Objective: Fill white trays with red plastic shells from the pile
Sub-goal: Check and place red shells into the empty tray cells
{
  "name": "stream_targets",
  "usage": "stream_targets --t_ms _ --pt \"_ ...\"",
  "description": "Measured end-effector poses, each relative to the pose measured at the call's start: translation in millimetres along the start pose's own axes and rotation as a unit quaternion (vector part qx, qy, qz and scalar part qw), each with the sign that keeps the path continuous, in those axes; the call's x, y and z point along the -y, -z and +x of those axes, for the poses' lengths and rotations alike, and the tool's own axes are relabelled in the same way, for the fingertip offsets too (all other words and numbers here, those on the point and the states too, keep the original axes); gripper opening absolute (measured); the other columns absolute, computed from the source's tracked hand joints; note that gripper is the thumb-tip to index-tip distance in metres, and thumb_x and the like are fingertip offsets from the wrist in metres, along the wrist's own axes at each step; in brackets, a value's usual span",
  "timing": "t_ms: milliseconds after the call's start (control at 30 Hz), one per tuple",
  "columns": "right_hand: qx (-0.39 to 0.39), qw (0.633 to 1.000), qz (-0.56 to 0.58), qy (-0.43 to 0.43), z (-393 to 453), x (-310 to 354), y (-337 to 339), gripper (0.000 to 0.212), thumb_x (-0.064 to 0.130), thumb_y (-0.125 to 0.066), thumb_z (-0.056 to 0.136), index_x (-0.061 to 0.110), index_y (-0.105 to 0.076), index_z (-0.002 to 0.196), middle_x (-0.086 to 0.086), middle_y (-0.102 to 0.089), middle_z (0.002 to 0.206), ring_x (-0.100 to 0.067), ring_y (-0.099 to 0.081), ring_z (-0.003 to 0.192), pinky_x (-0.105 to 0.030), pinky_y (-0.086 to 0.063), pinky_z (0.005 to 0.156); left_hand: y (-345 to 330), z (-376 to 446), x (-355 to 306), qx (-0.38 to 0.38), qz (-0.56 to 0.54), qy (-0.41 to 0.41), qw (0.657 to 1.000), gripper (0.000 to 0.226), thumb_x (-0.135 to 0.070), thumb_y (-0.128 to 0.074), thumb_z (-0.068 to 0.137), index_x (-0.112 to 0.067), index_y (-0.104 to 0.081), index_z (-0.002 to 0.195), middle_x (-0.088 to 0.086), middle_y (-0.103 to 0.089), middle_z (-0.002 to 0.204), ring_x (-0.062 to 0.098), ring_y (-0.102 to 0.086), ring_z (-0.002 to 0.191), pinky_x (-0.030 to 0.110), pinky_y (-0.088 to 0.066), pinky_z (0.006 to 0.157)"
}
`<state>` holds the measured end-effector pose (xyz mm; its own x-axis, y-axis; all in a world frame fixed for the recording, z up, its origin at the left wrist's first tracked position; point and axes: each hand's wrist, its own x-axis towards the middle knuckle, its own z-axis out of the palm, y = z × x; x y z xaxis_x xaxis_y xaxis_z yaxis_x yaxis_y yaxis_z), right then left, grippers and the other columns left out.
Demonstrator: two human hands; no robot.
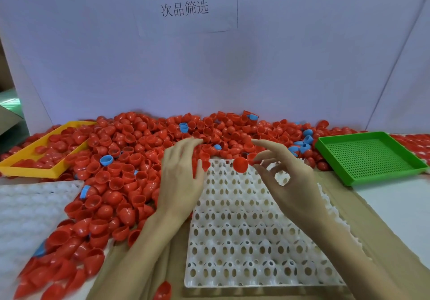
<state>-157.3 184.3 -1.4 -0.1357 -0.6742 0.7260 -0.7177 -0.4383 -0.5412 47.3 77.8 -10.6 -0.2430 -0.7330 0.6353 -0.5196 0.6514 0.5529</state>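
Observation:
A big pile of red plastic shells [130,160] covers the table's far and left side, with a few blue pieces mixed in. A white tray with rows of holed cups [244,234] lies in front of me with bare cups. My left hand [181,178] reaches over the pile's edge at the tray's far left corner, fingers straight and holding nothing. My right hand [286,178] hovers over the tray's far edge. Its thumb and fingertips pinch the rim of one red shell [240,164].
A second white tray [28,209] lies at the left, partly under the pile. A yellow tray [30,171] with red shells sits far left. A green perforated tray [370,160] stands at the right. A white board with a printed sign closes off the back.

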Motion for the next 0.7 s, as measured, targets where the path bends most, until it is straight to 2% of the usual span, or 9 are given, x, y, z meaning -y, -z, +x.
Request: stream_targets --t_ms 33,100,200,267,300,367,500,600,700 --pt "0.005 1.0 -0.009 0.01 -1 0 -1 0.053 0.0 -0.074 0.094 0.023 -0.06 0.14 0.017 -0.071 0.104 -0.011 -0.069 0.092 -0.017 -0.054 0.078 1 0 2 -0.011 0.011 -0.004 1.0 0.041 -0.006 -0.066 0.097 -0.019 -0.063 0.135 -0.006 -0.06 0.138 0.012 -0.05 0.132 0.042 -0.041 0.117" --pt "0.013 0.999 -0.025 0.024 -2 0 -4 0.054 0.001 -0.074 0.094 0.023 -0.06 0.141 0.017 -0.07 0.105 -0.01 -0.069 0.091 -0.019 -0.055 0.077 0 -1 0 0.003 -0.046 -0.003 0.999 0.034 -0.006 -0.066 0.097 -0.021 -0.066 0.127 -0.012 -0.064 0.127 0.008 -0.056 0.124 0.04 -0.046 0.111" --pt "0.014 0.998 -0.054 0.026 -5 -1 -6 0.053 0.006 -0.074 0.095 0.025 -0.059 0.142 0.018 -0.07 0.104 -0.008 -0.068 0.09 -0.019 -0.055 0.076 -2 -4 -10 0.131 -0.175 -0.007 0.976 0.045 -0.004 -0.066 0.094 -0.031 -0.061 0.131 -0.017 -0.068 0.119 0.006 -0.063 0.118 0.03 -0.052 0.102" --pt "0.017 0.997 -0.066 0.031 -6 -1 -8 0.055 0.006 -0.073 0.095 0.028 -0.058 0.143 0.018 -0.07 0.105 -0.007 -0.067 0.09 -0.019 -0.055 0.076 -5 -7 -15 0.21 -0.211 -0.023 0.954 0.059 -0.015 -0.075 0.092 -0.042 -0.052 0.139 -0.019 -0.065 0.125 0.008 -0.062 0.122 0.027 -0.053 0.101" --pt "0.026 0.997 -0.067 0.035 -7 0 -9 0.057 0.006 -0.073 0.095 0.03 -0.057 0.144 0.018 -0.069 0.105 -0.006 -0.067 0.091 -0.018 -0.054 0.077 -7 -9 -16 0.222 -0.219 -0.024 0.95 0.063 -0.022 -0.079 0.09 -0.046 -0.049 0.14 -0.019 -0.063 0.125 0.009 -0.063 0.122 0.025 -0.053 0.1" --pt "0.04 0.997 -0.06 0.042 -9 1 -12 0.059 0.005 -0.073 0.095 0.034 -0.056 0.144 0.017 -0.068 0.107 -0.007 -0.066 0.092 -0.017 -0.054 0.077 -11 -11 -17 0.191 -0.232 -0.023 0.953 0.059 -0.028 -0.082 0.09 -0.044 -0.051 0.137 -0.018 -0.065 0.121 0.011 -0.067 0.116 0.025 -0.055 0.098" --pt "0.02 0.998 -0.044 0.036 -7 3 -13 0.055 0.011 -0.074 0.095 0.023 -0.056 0.146 0.011 -0.058 0.128 -0.011 -0.066 0.095 -0.02 -0.056 0.076 -10 -10 -15 0.143 -0.258 -0.007 0.956 0.048 -0.019 -0.08 0.093 -0.03 -0.057 0.134 -0.016 -0.07 0.119 0.009 -0.069 0.114 0.026 -0.056 0.099" --pt "0.037 0.997 0.005 -0.065 -5 4 -11 0.063 0.024 -0.077 0.093 0.026 -0.051 0.15 0.012 -0.056 0.131 -0.007 -0.066 0.103 -0.018 -0.056 0.08 -9 -8 -15 0.144 -0.262 -0.013 0.954 0.046 -0.015 -0.077 0.095 -0.029 -0.057 0.134 -0.018 -0.07 0.123 0.007 -0.066 0.12 0.022 -0.052 0.102" --pt "0.088 0.988 0.044 -0.12 -6 5 -12 0.046 0.024 -0.077 0.093 0.026 -0.065 0.137 0.016 -0.07 0.119 -0.005 -0.07 0.102 -0.028 -0.061 0.084 -9 -9 -15 0.139 -0.251 -0.031 0.957 0.047 -0.012 -0.075 0.096 -0.027 -0.055 0.135 -0.018 -0.07 0.125 0.006 -0.064 0.123 0.02 -0.049 0.103"
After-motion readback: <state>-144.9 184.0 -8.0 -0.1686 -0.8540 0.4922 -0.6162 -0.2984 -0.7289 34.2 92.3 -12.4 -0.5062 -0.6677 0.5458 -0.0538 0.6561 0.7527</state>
